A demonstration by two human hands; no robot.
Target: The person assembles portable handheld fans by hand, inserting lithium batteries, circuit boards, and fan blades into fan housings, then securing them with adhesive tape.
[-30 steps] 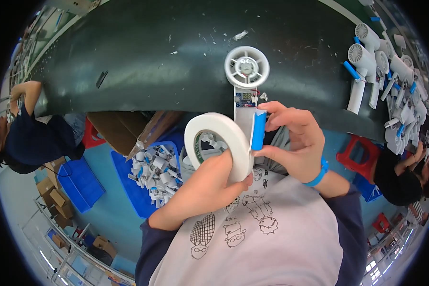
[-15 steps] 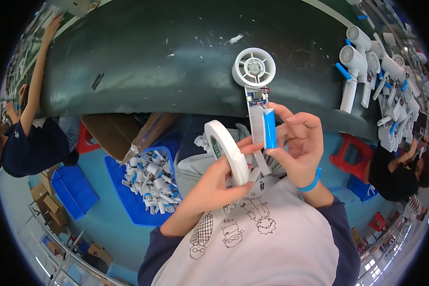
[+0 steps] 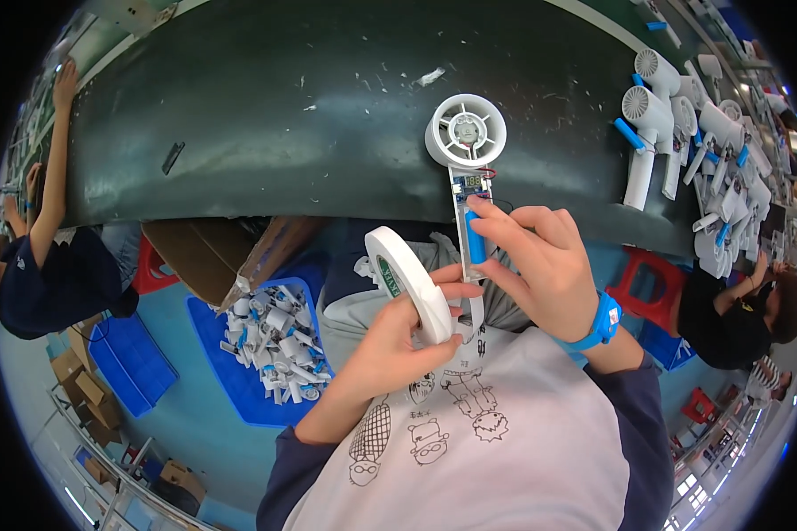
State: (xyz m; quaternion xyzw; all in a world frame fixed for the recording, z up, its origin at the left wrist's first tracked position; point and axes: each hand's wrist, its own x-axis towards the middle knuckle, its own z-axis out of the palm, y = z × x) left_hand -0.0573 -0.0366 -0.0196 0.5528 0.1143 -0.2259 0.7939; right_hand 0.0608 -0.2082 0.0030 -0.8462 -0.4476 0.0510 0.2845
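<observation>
Right hand point(image 3: 547, 270) pinches a blue cylindrical battery point(image 3: 476, 241) against a white plastic fan point(image 3: 467, 134); left hand point(image 3: 391, 350) grips a round white tape roll point(image 3: 414, 285); a slack pinch could let the battery slip.

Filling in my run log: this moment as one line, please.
left hand: holds tape roll; right hand: pinches blue battery at fan; table: fan pile at right

Seen from the middle of the view, the dark, slightly glossy desk point(image 3: 283, 115) spreads across 12 o'clock, flecked with pale scraps, the biggest scrap point(image 3: 430, 77) at 12. A short black strip point(image 3: 174, 157) lies at 10 o'clock, and a heap of white fan bodies point(image 3: 724, 133) with blue cylinders point(image 3: 629, 133) at 2. On the blue floor point(image 3: 230, 460), two blue bins point(image 3: 133, 363) sit toward 8.
</observation>
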